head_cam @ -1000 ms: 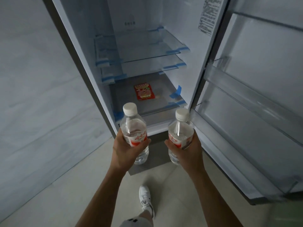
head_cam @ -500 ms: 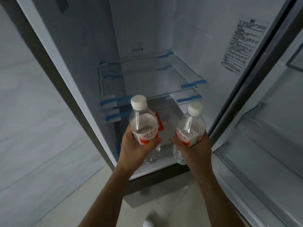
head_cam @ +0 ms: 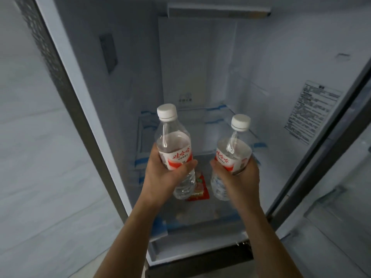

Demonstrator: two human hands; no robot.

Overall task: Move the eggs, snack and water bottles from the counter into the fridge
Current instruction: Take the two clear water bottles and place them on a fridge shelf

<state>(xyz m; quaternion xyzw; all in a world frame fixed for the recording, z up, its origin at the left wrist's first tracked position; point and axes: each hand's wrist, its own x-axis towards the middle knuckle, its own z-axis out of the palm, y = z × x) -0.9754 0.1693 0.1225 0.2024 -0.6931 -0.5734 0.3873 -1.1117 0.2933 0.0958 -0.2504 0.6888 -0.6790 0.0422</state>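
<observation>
My left hand (head_cam: 160, 177) grips a clear water bottle (head_cam: 172, 141) with a white cap and red-and-white label, held upright in front of the open fridge. My right hand (head_cam: 240, 177) grips a second, matching water bottle (head_cam: 232, 151), tilted slightly left. Both bottles hang over the front of the fridge's lower compartment. Below and between them a red snack packet (head_cam: 200, 187) lies on the fridge floor shelf, partly hidden by the left bottle. No eggs are in view.
The fridge interior (head_cam: 200, 67) stands open, with glass shelves (head_cam: 230, 125) taped in blue behind the bottles. The open door (head_cam: 341, 207) with its bins is at the right. A pale wall (head_cam: 30, 157) runs along the left.
I have come closer to the fridge and my view has tilted up. Both hands have carried the bottles up and forward, to shelf level.
</observation>
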